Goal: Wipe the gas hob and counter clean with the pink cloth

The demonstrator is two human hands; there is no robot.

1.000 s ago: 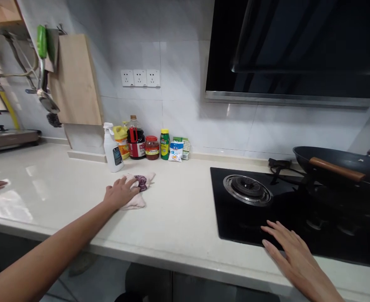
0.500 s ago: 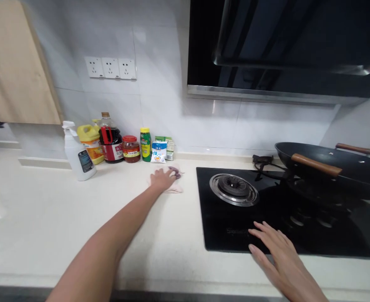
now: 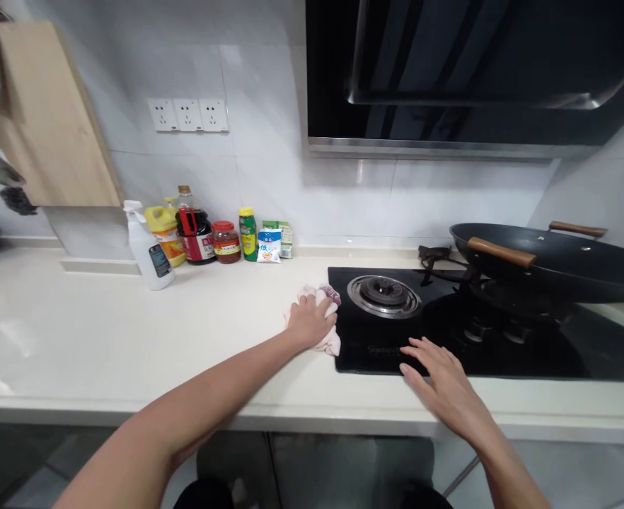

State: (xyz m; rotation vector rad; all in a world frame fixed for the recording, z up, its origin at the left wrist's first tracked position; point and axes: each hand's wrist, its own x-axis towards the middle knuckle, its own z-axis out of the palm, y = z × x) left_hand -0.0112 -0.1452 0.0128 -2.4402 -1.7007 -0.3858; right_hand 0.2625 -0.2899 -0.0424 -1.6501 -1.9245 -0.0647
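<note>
My left hand (image 3: 310, 322) presses down on a pink cloth (image 3: 329, 342) with a purple patch, at the left edge of the black glass hob (image 3: 439, 339). The cloth lies partly on the white counter (image 3: 131, 332) and partly against the hob's rim. Flat on the hob's front edge rests my right hand (image 3: 439, 375), fingers spread and holding nothing. A round gas burner (image 3: 383, 293) sits just behind both hands.
A black wok (image 3: 550, 265) with wooden handles sits on the right burner. A white spray bottle (image 3: 150, 247), oil and sauce bottles (image 3: 192, 227) and small jars line the wall. A wooden board (image 3: 52, 116) hangs at left. A range hood (image 3: 476, 71) is overhead.
My left hand slid the cloth rightward along the counter, from beside the spray bottle to the hob's left edge. My right hand stayed on the hob's front edge.
</note>
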